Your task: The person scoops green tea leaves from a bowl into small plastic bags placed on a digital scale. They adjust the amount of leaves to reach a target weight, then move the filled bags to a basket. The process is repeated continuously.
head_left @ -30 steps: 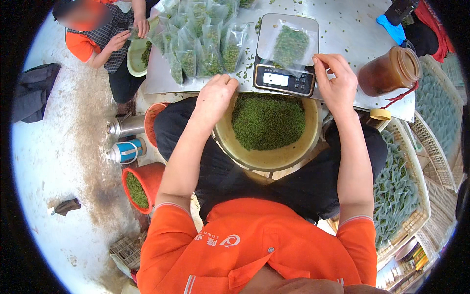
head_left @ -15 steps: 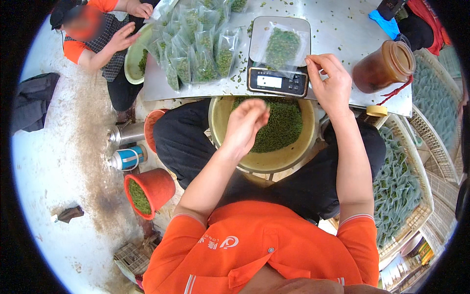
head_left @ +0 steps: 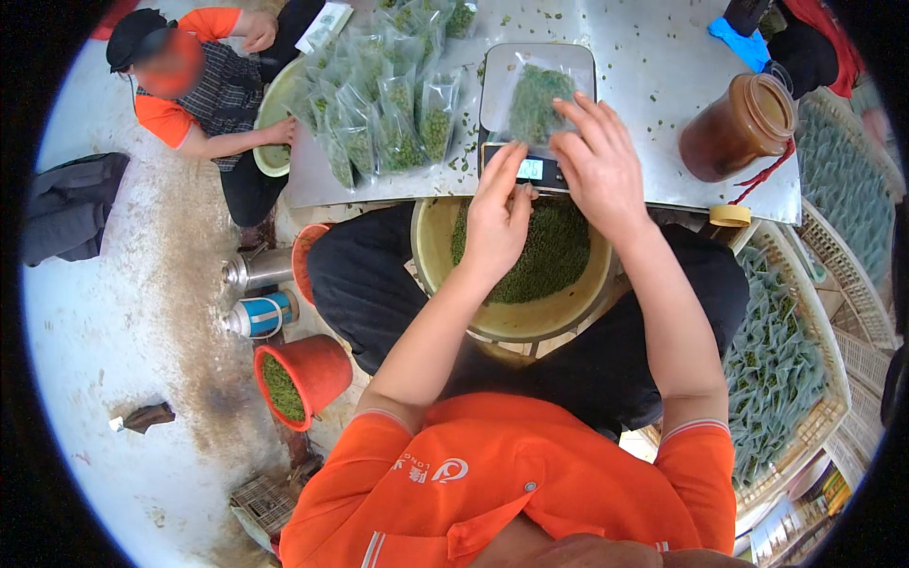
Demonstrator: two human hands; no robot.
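Note:
A clear plastic bag of small green grains or berries (head_left: 536, 99) lies on the pan of a digital scale (head_left: 498, 80) at the table's near edge. My right hand (head_left: 601, 170) is over the bag's right side, fingers stretched and slightly apart, fingertips touching it. My left hand (head_left: 496, 218) reaches to the bag's lower edge, its fingers out and the thumb apart, beside the scale's lit display (head_left: 530, 168). Below, between my knees, a yellowish basin (head_left: 440, 308) holds a heap of the same green grains (head_left: 554, 256).
Several filled bags (head_left: 383, 114) crowd the metal table (head_left: 653, 57) on the left. A brown jar (head_left: 734, 133) stands right. Crates of bags (head_left: 776, 369) flank me on the right; a red bucket (head_left: 322, 374) and blue flask (head_left: 260, 314) are left. A co-worker (head_left: 213, 90) reaches into a bowl (head_left: 273, 161).
Both hands have come together over the scale: the left moved up and forward, the right moved left onto the bag. The co-worker's hand has gone down into the bowl.

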